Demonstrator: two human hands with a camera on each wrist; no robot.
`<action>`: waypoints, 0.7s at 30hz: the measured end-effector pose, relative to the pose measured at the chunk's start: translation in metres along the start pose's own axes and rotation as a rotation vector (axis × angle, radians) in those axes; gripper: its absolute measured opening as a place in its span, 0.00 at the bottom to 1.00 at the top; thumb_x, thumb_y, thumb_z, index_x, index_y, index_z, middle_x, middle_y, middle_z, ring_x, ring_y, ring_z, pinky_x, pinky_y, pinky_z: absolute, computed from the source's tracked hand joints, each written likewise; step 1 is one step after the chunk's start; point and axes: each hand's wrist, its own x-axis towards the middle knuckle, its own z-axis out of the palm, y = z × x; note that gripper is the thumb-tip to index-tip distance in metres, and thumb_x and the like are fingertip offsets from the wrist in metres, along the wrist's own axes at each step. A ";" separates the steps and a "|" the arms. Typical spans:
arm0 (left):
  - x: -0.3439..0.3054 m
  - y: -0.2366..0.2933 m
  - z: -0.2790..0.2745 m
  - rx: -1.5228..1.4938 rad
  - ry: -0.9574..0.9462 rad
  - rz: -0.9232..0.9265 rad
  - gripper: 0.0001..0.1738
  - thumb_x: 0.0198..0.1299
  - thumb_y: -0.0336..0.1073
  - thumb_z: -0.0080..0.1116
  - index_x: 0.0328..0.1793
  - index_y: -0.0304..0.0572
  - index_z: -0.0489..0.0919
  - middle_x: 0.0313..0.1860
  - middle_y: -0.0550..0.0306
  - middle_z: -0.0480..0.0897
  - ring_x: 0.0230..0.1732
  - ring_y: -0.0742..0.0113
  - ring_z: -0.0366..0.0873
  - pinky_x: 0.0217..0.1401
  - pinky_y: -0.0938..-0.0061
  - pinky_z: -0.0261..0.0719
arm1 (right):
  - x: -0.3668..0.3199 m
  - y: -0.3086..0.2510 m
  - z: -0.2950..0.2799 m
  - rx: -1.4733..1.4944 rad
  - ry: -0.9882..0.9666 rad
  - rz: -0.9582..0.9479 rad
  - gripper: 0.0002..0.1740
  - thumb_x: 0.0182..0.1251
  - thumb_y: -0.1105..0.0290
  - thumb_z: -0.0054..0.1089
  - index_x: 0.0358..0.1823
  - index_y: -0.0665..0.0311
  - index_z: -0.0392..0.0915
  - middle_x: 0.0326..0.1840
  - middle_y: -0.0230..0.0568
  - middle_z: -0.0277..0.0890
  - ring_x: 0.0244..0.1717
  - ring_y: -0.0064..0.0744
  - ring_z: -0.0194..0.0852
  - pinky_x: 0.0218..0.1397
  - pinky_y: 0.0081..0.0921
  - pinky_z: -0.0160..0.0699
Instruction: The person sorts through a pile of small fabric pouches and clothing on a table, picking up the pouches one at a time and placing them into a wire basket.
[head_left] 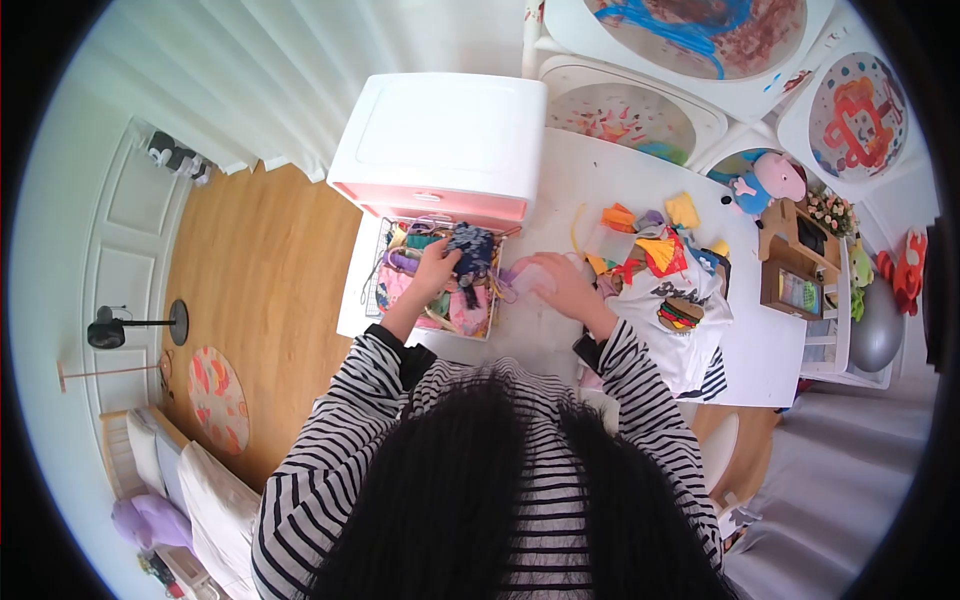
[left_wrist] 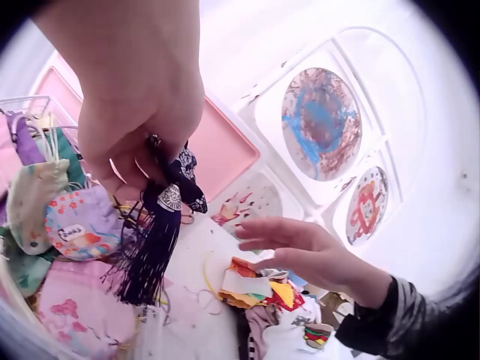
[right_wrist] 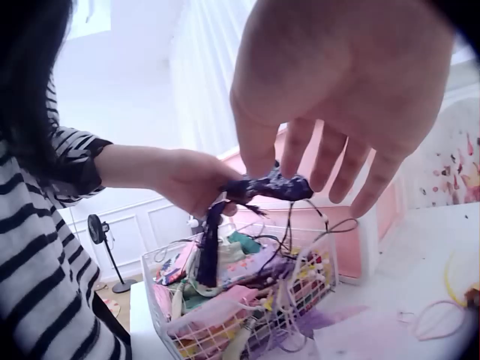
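My left hand (head_left: 436,270) pinches a navy patterned cloth piece (head_left: 474,243) that has a long dark tassel (left_wrist: 150,259) and a silver bead (left_wrist: 170,198). It hangs over a white wire basket (right_wrist: 180,328) packed with small cloth pouches. Among these, a lilac pouch with flowers (left_wrist: 81,223) and a pink flowered pouch (left_wrist: 86,307) lie on top. My right hand (head_left: 563,287) is apart from the navy cloth, to the right of the basket, its fingers extended and holding nothing. Sheer lilac fabric (right_wrist: 311,321) lies on the table beside the basket.
A white drawer unit (head_left: 440,130) with a pink front stands behind the basket. To the right on the white table (head_left: 765,340) lie a white shirt with a burger print (head_left: 690,345) and colourful cloth pieces (head_left: 660,250). Farther right are a plush toy (head_left: 770,183) and a wooden toy shelf (head_left: 795,265).
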 end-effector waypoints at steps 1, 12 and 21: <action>-0.002 -0.001 -0.007 0.000 -0.006 0.002 0.17 0.55 0.33 0.50 0.50 0.31 0.70 0.31 0.55 0.78 0.30 0.69 0.76 0.31 0.77 0.74 | -0.002 0.015 -0.005 -0.031 0.029 0.066 0.25 0.49 0.67 0.56 0.51 0.64 0.67 0.52 0.50 0.65 0.55 0.47 0.61 0.57 0.34 0.61; -0.025 0.018 0.014 0.954 0.026 0.118 0.37 0.41 0.33 0.61 0.61 0.48 0.58 0.54 0.46 0.62 0.56 0.47 0.61 0.54 0.61 0.67 | 0.009 0.143 -0.061 -0.345 0.239 0.447 0.29 0.48 0.66 0.57 0.54 0.64 0.63 0.56 0.53 0.61 0.59 0.51 0.55 0.61 0.38 0.56; -0.012 -0.005 0.023 0.884 0.013 0.045 0.36 0.39 0.32 0.62 0.58 0.49 0.59 0.52 0.47 0.61 0.54 0.47 0.63 0.50 0.59 0.70 | 0.001 0.169 -0.025 -0.636 -0.123 0.776 0.36 0.45 0.61 0.57 0.60 0.56 0.59 0.62 0.49 0.53 0.64 0.47 0.49 0.59 0.54 0.52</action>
